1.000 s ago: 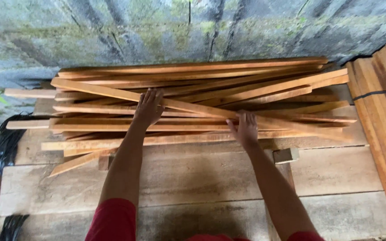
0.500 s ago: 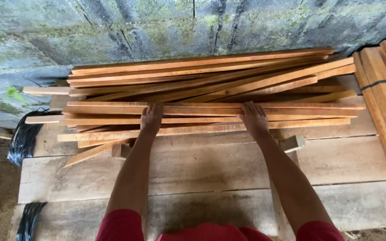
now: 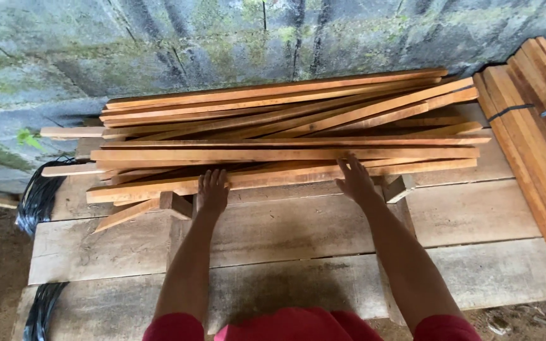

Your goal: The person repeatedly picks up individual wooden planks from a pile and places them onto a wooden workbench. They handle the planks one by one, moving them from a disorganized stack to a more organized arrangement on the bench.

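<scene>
Nearest to us we see the red edge of the person's clothing [image 3: 298, 325] and two bare forearms reaching away over a platform of three wide grey planks [image 3: 475, 215] laid side by side. Two short wooden blocks stand on the far plank, one [image 3: 175, 203] just left of the left hand and one [image 3: 399, 187] just right of the right hand.

The left hand [image 3: 212, 191] lies palm down, fingers spread and pointing away, its fingertips resting on the near edge of the closest slat [image 3: 285, 179]. The right hand [image 3: 355, 180] is posed the same way, flat and splayed, fingertips on that same slat farther right. Neither hand is closed round anything; both are wide and simply press on the wood.

That slat is the nearest of a loose heap of thin orange-brown slats [image 3: 285, 126], piled lengthwise from left to right across the far part of the platform; they overlap too much for us to count them surely, though there are well over a dozen.

At the far right lies one strapped bundle of boards [image 3: 538, 126]. At the left edge hangs black strapping [image 3: 39, 196]. Beyond everything rises a mossy grey block wall [image 3: 222, 44].
</scene>
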